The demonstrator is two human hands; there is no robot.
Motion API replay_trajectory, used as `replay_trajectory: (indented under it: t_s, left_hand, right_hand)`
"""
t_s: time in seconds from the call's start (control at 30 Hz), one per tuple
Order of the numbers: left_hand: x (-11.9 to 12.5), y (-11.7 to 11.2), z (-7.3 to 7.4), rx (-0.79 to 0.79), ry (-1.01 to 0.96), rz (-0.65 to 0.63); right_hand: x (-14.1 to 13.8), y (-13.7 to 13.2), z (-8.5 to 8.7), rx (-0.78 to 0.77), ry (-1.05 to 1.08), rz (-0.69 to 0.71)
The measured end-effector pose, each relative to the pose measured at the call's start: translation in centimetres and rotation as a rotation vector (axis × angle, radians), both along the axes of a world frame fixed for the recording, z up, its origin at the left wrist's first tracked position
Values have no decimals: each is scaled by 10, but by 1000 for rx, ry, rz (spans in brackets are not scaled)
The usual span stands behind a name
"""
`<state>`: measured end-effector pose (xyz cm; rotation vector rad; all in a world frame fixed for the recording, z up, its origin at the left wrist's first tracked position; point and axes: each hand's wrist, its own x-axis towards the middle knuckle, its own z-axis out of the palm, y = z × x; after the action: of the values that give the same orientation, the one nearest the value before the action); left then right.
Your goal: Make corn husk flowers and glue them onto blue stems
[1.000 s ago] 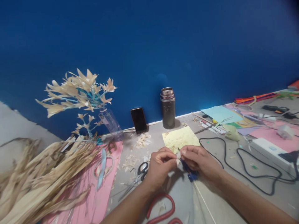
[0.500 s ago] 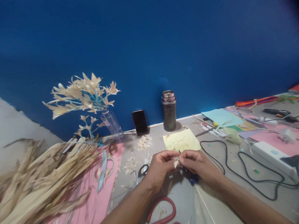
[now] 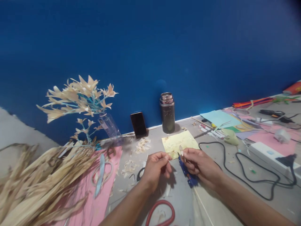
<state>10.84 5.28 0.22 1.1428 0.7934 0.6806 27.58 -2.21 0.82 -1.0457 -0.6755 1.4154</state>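
My right hand (image 3: 199, 163) is closed, pinching a small pale piece of dried husk (image 3: 180, 148) between thumb and fingertips. Right by those fingers is a blue tool (image 3: 187, 174) with a dark pointed tip; whether the hand also grips it, I cannot tell. To the left, my left hand (image 3: 156, 168) has thumb and forefinger pressed together, and what they hold, if anything, is too small to make out. Beyond both hands lies yellow paper (image 3: 174, 142) with bits on it. Red-handled scissors (image 3: 172, 210) show partly at the near edge.
Dried husks (image 3: 47, 179) and light-handled scissors (image 3: 110, 171) lie on pink paper at left. Husk flowers (image 3: 80, 94) stand in a clear bottle (image 3: 110, 125). A phone (image 3: 138, 124) and open flask (image 3: 167, 114) stand by the wall. A black cord (image 3: 224, 163) and power strip (image 3: 270, 157) lie right.
My hands have come apart, the left one moving a little to the left. The pale piece now shows in my right fingertips, and more of the blue tool is uncovered.
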Motion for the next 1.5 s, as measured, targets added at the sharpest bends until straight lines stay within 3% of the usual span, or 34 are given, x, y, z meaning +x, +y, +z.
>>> replay_trajectory:
  t_s: [0.13, 0.3, 0.37, 0.5, 0.6, 0.77, 0.97, 1.2, 1.5]
  left_hand:
    - [-3, 1, 1, 70, 74, 6]
    - [-1, -1, 13, 400, 199, 22]
    - [-4, -1, 22, 416, 214, 28]
    - [-21, -9, 36, 354, 358, -49]
    - [-35, -25, 39, 314, 309, 41]
    - [-41, -53, 24, 61, 145, 130]
    - [-36, -67, 7, -106, -46, 253]
    - [-31, -70, -2, -120, -145, 286]
    - [-36, -69, -12, -355, -206, 212]
  right_hand:
    - [-2, -2, 2, 12, 64, 15]
    - [-7, -5, 6, -16, 210, 58]
    - [-9, -6, 6, -34, 240, 80]
    - [-14, -8, 1, -22, 193, 128]
    - [-19, -12, -1, 8, 12, 126]
    - [-29, -24, 2, 127, -544, 60]
    - [-33, -26, -3, 470, -946, 169]
    - [-34, -27, -11, 548, -1137, 85]
    - [-41, -27, -6, 382, -1033, 207]
